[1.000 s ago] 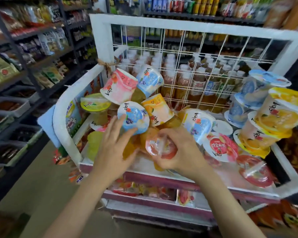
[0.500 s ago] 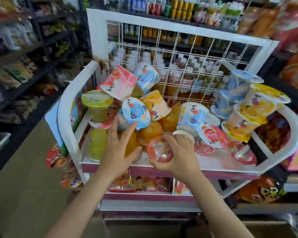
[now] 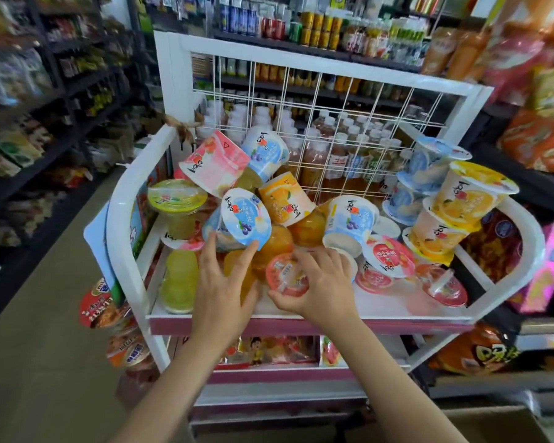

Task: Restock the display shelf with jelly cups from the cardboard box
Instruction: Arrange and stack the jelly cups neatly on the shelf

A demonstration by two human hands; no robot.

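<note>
A white display shelf (image 3: 359, 311) holds a heap of jelly cups in blue, orange, pink and yellow. My right hand (image 3: 320, 286) grips a red-lidded jelly cup (image 3: 283, 273) at the front of the top tray. My left hand (image 3: 224, 282) lies with straight fingers against the pile, its fingertips touching a blue blueberry cup (image 3: 245, 219). Clear orange jelly cups (image 3: 272, 247) lie between the two hands. A corner of the cardboard box (image 3: 506, 423) shows at the bottom right.
A stack of orange and blue cups (image 3: 461, 199) leans at the tray's right side. Yellow-green cups (image 3: 178, 276) sit at the left. A wire grid (image 3: 317, 123) backs the tray, with bottles behind. Store shelves line both sides, and an aisle floor (image 3: 45, 362) runs left.
My view has pulled back and shifted right, so the whole shelf shows. My right hand has set the red-lidded cup lower onto the tray front. My left hand stays against the pile.
</note>
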